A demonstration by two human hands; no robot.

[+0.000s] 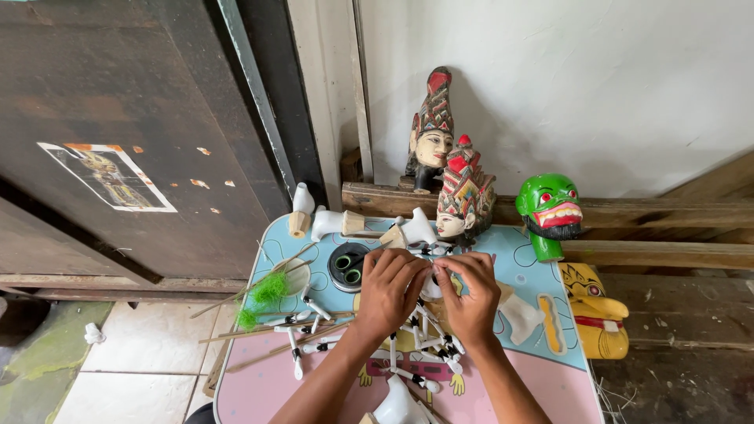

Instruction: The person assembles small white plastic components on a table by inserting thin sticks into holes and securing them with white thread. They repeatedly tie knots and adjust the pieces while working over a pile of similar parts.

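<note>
A small white piece was gripped between the left hand and right hand above the counter; a crowned puppet head stood at twelve o'clock.

Crowded at the small table: white puppet arms and thin sticks spread under both hands, carved heads and a green mask blocking the far edge, a yellow mask right. Open pink surface only at the near left corner.
</note>
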